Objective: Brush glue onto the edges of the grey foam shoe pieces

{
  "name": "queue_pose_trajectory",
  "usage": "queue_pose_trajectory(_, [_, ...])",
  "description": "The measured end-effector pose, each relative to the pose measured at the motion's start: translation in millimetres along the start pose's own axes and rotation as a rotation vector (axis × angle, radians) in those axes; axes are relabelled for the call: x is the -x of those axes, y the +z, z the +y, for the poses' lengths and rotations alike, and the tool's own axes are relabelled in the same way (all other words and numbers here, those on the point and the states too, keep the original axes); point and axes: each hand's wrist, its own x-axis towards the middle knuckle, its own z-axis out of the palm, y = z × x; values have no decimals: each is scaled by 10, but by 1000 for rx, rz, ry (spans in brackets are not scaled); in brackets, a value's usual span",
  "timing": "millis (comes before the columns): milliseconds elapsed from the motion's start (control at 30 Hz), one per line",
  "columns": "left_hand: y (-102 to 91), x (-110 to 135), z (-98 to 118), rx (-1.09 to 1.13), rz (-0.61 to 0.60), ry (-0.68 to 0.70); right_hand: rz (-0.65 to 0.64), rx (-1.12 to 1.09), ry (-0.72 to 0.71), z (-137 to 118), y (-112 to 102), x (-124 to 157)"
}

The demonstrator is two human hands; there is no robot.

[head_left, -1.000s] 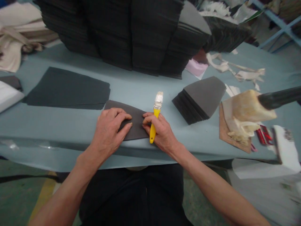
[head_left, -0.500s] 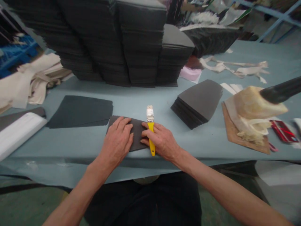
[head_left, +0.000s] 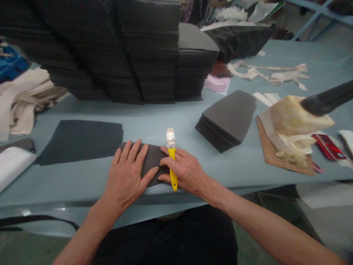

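A dark grey sheet (head_left: pixel 151 163) lies flat near the table's front edge. My left hand (head_left: pixel 129 165) rests palm down on its left part, fingers stretched forward and thumb out to the right. At the sheet's right edge is my right hand (head_left: pixel 183 167), which holds a paintbrush (head_left: pixel 172 158) by its yellow handle; the bristles point away from me and are coated white. Fingertips of that hand also touch the sheet. Left of it lie a few flat dark pieces (head_left: pixel 82 141), overlapping. A fanned pile of dark grey sheets (head_left: pixel 227 119) sits to the right.
Tall stacks of dark sheets (head_left: pixel 149 55) stand along the back. At the right, a whitish-yellow container (head_left: pixel 298 114) with a black handle rests on a brown board (head_left: pixel 268 151), beside a red phone-like object (head_left: pixel 328 147). Cream fabric strips (head_left: pixel 27 99) lie at the left.
My left hand has flattened and spread over the sheet, where its fingers were curled before. My right hand keeps the brush at the sheet's right edge. The whole view has shifted slightly.
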Motion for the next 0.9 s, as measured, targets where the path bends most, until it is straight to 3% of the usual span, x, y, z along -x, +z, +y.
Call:
queue_pose_trajectory(300, [-18,6,-20,-25,-9,57,-9,-36,35,1,0,26])
queue_pose_trajectory(567, [-44,9,18,-3,-32,19,-54,-102,102,-41,15,77])
queue_pose_trajectory(900, [-33,32,26,66,-103,-69,-29,-111,63,-13,82,89])
